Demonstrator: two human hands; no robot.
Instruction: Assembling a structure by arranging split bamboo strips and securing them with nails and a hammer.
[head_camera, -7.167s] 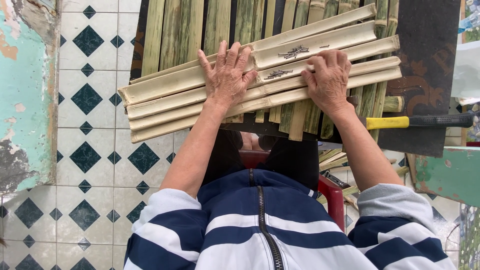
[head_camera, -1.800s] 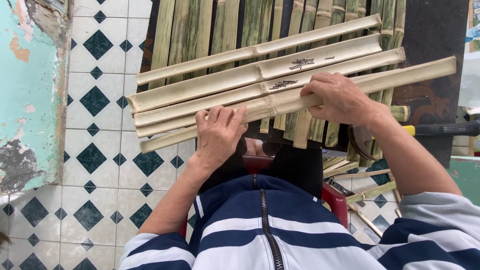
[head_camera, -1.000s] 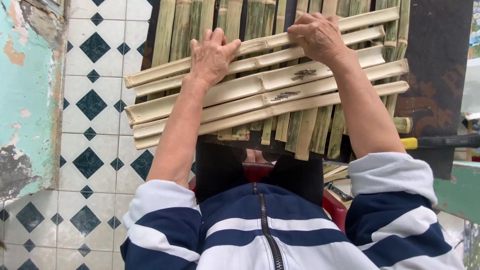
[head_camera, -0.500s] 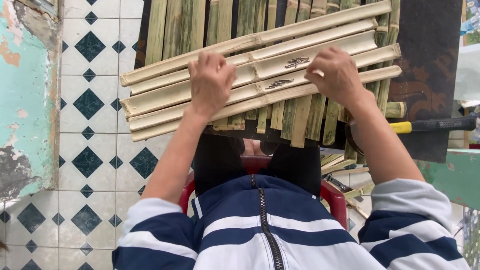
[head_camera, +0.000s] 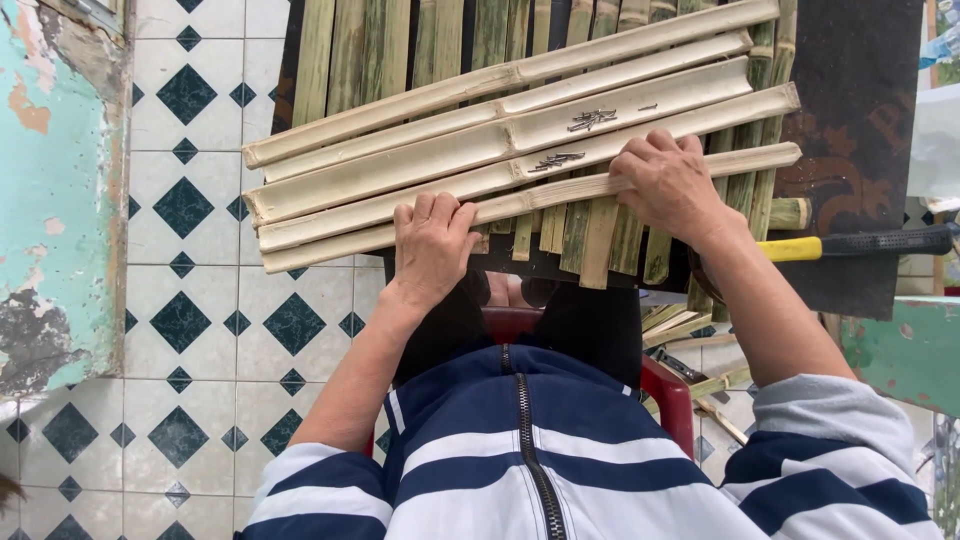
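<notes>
Five pale split bamboo slats (head_camera: 500, 150) lie side by side across a row of greener bamboo strips (head_camera: 420, 40), which run the other way over a dark board (head_camera: 860, 130). Both hands rest on the near edge of this stack. The left hand (head_camera: 432, 245) lies palm down on the nearest slat, toward its left half, fingers together and bent lightly over the wood; it presses on the slat and grips nothing. The right hand (head_camera: 672, 185) covers the same slat further right, its fingers curled over the slat's top; whether they close round the slat cannot be told. Two small heaps of dark nails (head_camera: 590, 120) sit in the hollows of the middle slats, just beyond the right hand's fingertips. A hammer (head_camera: 860, 245) with a yellow and black handle lies at the board's right edge, near the right wrist but apart from it. Loose bamboo offcuts (head_camera: 700, 345) lie below the board, beside a red chair (head_camera: 665, 385). White floor tiles (head_camera: 180, 290) with dark diamonds spread to the left.
</notes>
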